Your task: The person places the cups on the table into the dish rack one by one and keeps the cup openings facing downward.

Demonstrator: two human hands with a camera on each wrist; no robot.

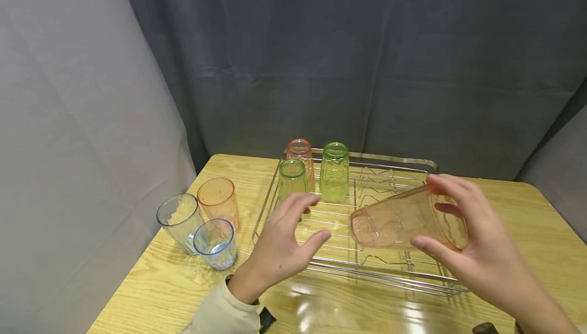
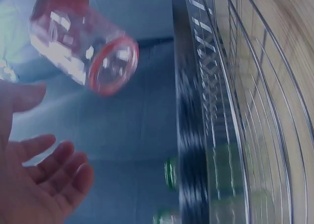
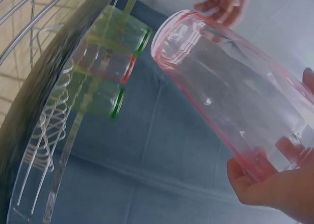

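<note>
My right hand [image 1: 472, 242] grips a clear pink tumbler [image 1: 399, 219] near its rim, tilted on its side above the wire rack [image 1: 390, 274], its base pointing left. The left hand [image 1: 286, 247] hovers over the rack's front left, thumb and fingers spread and nothing between them. In the left wrist view the tumbler's base [image 2: 114, 67] faces that hand, with a gap between. Upside down on the rack's left part stand two green glasses [image 1: 335, 171] and a pink-red glass [image 1: 300, 151]; the left fingers overlap the nearer green one in the head view.
At the table's left stand an orange glass [image 1: 219, 201], a clear glass with a bluish rim [image 1: 181, 222] and a short blue glass [image 1: 215, 245], all upright. Dark curtain [image 1: 367, 69] hangs behind the table, and a pale cloth [image 1: 82, 145] hangs at the left.
</note>
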